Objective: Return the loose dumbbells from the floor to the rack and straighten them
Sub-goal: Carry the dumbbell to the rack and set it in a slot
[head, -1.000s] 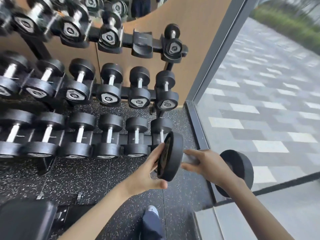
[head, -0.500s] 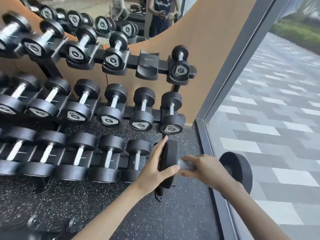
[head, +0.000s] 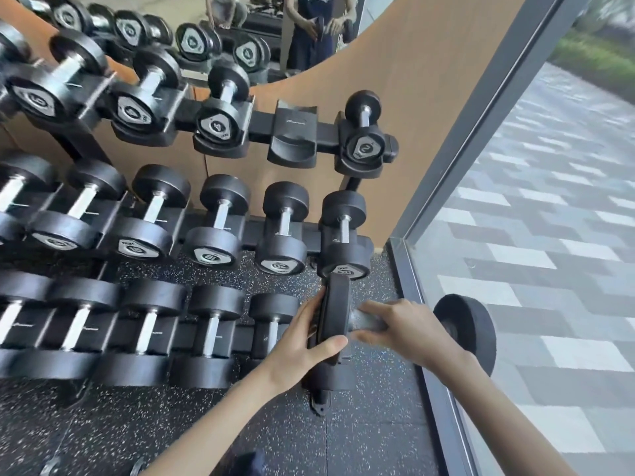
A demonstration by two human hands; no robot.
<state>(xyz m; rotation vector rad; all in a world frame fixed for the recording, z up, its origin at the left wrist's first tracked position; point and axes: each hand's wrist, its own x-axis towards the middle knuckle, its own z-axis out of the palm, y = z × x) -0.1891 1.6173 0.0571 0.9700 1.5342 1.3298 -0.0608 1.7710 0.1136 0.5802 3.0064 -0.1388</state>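
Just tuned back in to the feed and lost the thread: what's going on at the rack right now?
A person is holding a black round-headed dumbbell with a metal handle sideways at the right end of the three-tier black dumbbell rack, level with its bottom row. The right hand grips the handle, and the left hand steadies the dumbbell's left head. It is not yet seated on the rack. On the top tier, one black empty cradle sits between racked dumbbells.
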